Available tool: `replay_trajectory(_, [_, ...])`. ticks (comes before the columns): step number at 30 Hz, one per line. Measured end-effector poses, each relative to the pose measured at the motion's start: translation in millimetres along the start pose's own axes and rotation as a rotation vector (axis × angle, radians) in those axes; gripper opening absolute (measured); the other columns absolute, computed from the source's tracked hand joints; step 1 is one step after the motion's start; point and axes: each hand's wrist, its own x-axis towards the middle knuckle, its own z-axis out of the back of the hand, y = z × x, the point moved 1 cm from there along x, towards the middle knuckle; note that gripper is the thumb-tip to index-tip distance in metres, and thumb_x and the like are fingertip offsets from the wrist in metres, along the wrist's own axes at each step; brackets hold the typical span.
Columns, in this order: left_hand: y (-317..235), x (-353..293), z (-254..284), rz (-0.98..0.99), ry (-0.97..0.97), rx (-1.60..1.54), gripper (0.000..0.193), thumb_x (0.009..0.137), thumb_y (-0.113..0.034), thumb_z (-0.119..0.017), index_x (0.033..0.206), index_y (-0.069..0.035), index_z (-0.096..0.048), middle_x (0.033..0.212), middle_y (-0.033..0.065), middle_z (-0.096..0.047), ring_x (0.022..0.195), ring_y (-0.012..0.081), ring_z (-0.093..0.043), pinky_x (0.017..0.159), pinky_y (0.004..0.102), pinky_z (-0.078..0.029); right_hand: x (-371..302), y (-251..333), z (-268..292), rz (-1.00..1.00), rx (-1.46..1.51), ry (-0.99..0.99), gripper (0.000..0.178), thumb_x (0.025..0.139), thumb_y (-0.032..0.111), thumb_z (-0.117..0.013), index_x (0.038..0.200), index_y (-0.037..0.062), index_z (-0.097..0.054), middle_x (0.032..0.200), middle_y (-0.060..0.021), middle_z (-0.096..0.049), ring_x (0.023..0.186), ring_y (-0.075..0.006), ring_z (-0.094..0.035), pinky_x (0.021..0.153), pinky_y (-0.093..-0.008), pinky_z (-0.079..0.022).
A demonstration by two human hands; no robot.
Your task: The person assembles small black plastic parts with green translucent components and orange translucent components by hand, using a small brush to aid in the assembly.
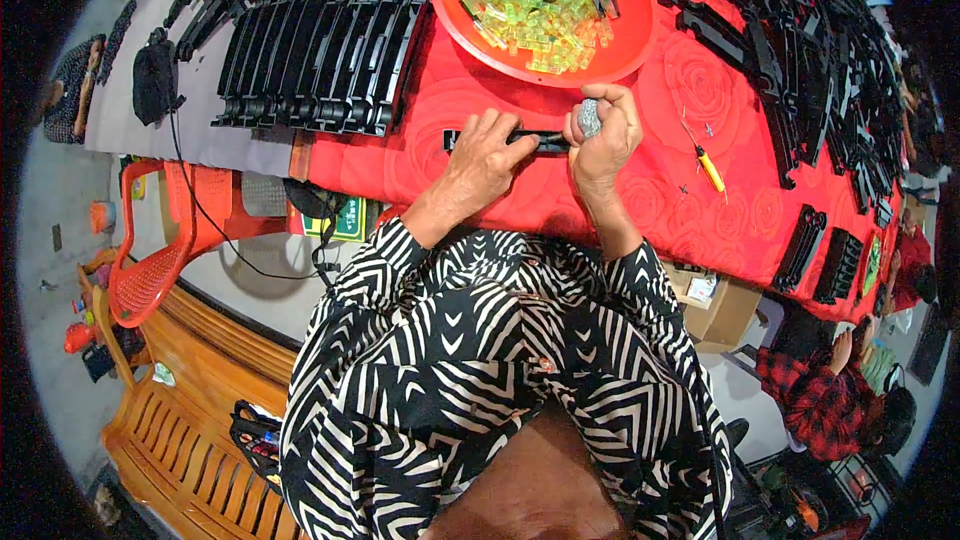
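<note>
A long, narrow black plastic part (541,142) lies crosswise on the red cloth in front of me. My left hand (476,172) holds it down, fingers curled over its left half. At its right end, my right hand (608,148) is closed around a grey, speckled, rounded object (589,118) whose top shows between thumb and fingers. What the object is, and whether its lower end touches the part, my fingers hide. Just beyond both hands stands a red bowl (634,32) with clear yellow-green plastic pieces (535,20) and black parts inside.
Black parts stand in a row (320,60) on the left, and a large heap of them (820,60) covers the right. A yellow-handled screwdriver (710,168) lies right of my hands. Left and below are a red chair (150,285) and a wooden bench (190,440).
</note>
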Motion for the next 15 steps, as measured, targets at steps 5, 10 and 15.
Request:
replay_trajectory(5, [2.2,0.0,-3.4,-0.002,-0.047,-0.022,0.021,0.072,-0.007,-0.061,0.093,-0.008,-0.064,0.095,0.0107,-0.054,0.088,0.0271,-0.05,0.071,0.0381,-0.04,0.6,4.3,3.5,0.008,0.075,-0.045,0.019,0.085,0.006,-0.034,0.085,-0.0009,-0.052,0.051,-0.0029,-0.037,0.035,-0.0101,-0.031,0.034,-0.0269,-0.028])
replay_trajectory(10, [0.1,2.5,-3.4,-0.01,-0.048,-0.032,0.02,0.073,-0.006,-0.061,0.092,-0.008,-0.064,0.096,0.0108,-0.055,0.087,0.0276,-0.05,0.071,0.0382,-0.04,3.6,4.0,3.4,0.004,0.065,-0.062,0.02,0.086,0.007,-0.032,0.085,-0.0008,-0.05,0.049,-0.002,-0.036,0.034,-0.0102,-0.03,0.034,-0.0271,-0.028])
replay_trajectory(15, [-0.4,-1.3,-2.9,-0.01,-0.039,-0.016,0.021,0.071,-0.006,-0.062,0.092,-0.007,-0.063,0.093,0.0109,-0.053,0.087,0.0279,-0.05,0.07,0.0385,-0.039,0.9,0.6,5.0,-0.059,0.053,-0.063,0.021,0.086,0.011,-0.034,0.084,0.0009,-0.052,0.05,-0.0018,-0.037,0.034,-0.0105,-0.033,0.034,-0.0271,-0.029])
